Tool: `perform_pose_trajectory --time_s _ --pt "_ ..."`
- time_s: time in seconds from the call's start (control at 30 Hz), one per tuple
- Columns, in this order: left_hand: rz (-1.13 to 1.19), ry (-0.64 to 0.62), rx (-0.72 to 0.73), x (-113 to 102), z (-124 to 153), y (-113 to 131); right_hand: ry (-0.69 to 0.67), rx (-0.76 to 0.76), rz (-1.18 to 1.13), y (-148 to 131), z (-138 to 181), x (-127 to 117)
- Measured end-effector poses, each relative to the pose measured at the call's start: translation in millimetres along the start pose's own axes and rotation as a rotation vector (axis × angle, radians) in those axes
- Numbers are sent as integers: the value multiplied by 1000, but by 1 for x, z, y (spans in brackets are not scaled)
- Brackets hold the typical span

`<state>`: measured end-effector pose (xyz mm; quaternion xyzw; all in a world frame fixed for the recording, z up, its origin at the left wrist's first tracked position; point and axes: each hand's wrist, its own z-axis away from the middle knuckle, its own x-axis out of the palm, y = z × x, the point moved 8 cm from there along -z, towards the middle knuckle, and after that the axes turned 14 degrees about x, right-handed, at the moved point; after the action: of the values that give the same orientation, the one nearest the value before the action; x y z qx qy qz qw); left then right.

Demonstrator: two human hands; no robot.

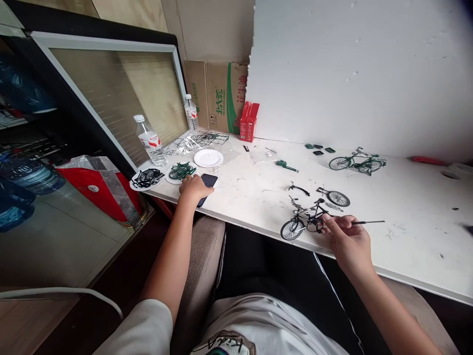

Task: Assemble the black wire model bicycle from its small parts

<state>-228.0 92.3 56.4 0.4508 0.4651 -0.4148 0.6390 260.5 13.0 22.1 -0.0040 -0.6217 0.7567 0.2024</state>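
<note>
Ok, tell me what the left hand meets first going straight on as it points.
Probably the plate of green parts, just ahead of the left hand; the empty white plate sits right of that line, so not certain.

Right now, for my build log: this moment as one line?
left hand: resting on smartphone | right hand: holding thin tool, touching black model bicycle | nearby: green model bicycle

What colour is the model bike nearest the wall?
The model bike is green; head view.

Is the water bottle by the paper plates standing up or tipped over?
Standing up: the water bottle rests on its base on the table, with its white cap on top.
</note>
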Motion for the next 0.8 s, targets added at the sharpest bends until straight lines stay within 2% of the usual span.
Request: perform_pose_trajectory --time_s 0.13,0.23,0.43,0.63,0.73,0.8 --pt "15 34 6 4 -8 -10 -34 -41 6 -1 -2 1" --pt "64 61 63 6 -15 -13 -49 -57 12 -1 -4 3" --pt "30 132 73 4 -15 -5 -45 -69 17 -5 -1 8" --pt "14 92 76 2 -8 1 -56 -92 43 -9 4 13" --pt "-4 97 70 -10 3 7 -72 -105 26 -8 5 13" --pt "6 183 135 -29 20 24 -88 -117 21 -8 6 14"
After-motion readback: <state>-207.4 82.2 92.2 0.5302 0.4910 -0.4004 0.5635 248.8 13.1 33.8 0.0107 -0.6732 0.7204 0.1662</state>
